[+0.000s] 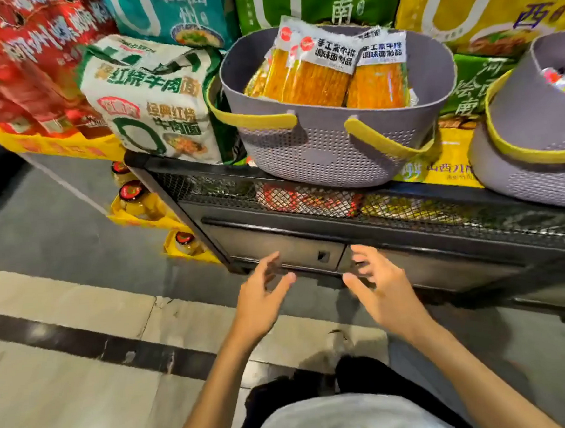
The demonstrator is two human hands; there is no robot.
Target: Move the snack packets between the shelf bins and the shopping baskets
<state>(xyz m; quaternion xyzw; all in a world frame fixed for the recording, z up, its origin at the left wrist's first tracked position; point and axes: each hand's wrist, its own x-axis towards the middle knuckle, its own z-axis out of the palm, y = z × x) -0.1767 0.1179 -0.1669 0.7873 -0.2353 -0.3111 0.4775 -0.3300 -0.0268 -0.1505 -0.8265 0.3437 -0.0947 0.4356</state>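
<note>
Both hands are empty, fingers spread wide: left hand [263, 296], right hand [383, 290], nearer than the grey basket [320, 152] with snack packets [319, 79]

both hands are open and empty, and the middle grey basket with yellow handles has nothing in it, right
Not empty: the head view shows the middle grey basket holding several orange snack packets. The rest holds: left hand and right hand are open and empty.
</note>
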